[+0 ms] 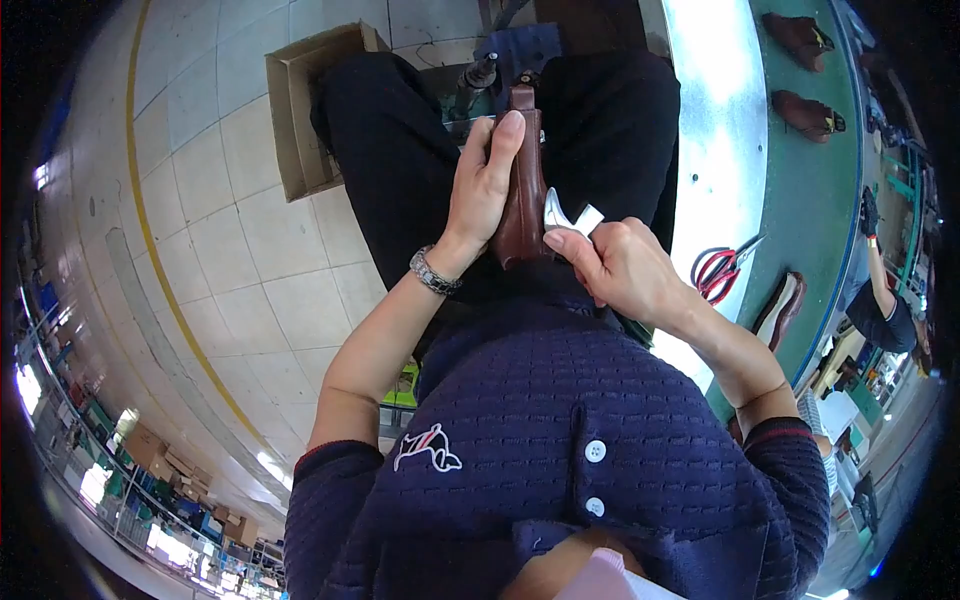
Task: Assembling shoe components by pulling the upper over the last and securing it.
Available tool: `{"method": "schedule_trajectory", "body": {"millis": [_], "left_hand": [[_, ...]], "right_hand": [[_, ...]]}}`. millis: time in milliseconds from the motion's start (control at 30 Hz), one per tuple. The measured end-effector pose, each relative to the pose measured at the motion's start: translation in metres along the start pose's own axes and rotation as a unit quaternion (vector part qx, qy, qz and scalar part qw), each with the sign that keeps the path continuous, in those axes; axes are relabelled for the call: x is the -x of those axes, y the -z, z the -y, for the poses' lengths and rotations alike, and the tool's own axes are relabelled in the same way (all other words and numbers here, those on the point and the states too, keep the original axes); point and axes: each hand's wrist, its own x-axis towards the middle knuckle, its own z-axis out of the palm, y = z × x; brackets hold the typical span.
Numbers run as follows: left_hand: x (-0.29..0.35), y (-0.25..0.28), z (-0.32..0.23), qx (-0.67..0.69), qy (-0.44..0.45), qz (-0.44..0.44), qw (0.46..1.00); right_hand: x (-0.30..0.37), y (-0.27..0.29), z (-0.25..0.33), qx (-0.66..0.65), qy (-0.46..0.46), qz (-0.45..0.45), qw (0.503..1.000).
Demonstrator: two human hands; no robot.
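Note:
Between my knees stands a brown leather shoe (522, 210), its lower, wider end toward my body. My left hand (478, 190) grips its left side, thumb lying along the top. On the right side, my right hand (630, 265) is closed around a silver metal tool with a curved, hammer-like head (568, 212). That head rests close against the shoe's side; whether it touches, I cannot tell. The tool's handle is hidden in my fist. Beyond the shoe is a dark metal machine part (477, 82).
To my right run a shiny metal ledge (715, 140) and a green conveyor belt (835, 210). Red-handled scissors (715, 272) lie at the ledge's edge. Brown shoes (808, 115) and a pale-soled shoe (780, 312) sit on the belt. A cardboard box (290, 135) stands left. Another person (880, 310) is at far right.

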Motion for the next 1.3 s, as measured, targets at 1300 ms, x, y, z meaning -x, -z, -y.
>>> {"method": "schedule_trajectory", "body": {"millis": [1300], "left_hand": [[-0.029,-0.106,-0.051,0.112,0.234,0.155,0.953]], "right_hand": [[0.014,0.016,-0.163,0.025,0.069,-0.558,0.827]]}}
